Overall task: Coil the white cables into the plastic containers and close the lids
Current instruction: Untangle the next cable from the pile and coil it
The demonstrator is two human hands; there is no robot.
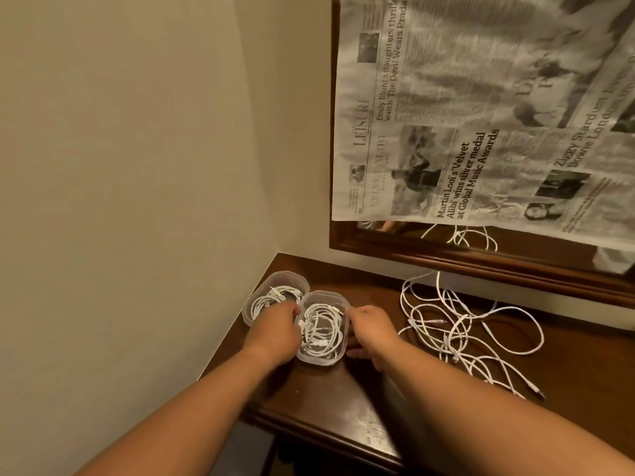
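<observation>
Springy, light white cables sat coiled in the clear container at the table's far-left corner; left hand and right hand flanked it, grip unclear. I'd pinch the rims.

Single head-worn view, looking steeply down, close over table corner

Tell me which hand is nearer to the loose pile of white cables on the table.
The right hand. It rests beside the nearer clear container, with the loose cables just to its right. The left hand is on the other side of that container, farther from the pile.
</observation>
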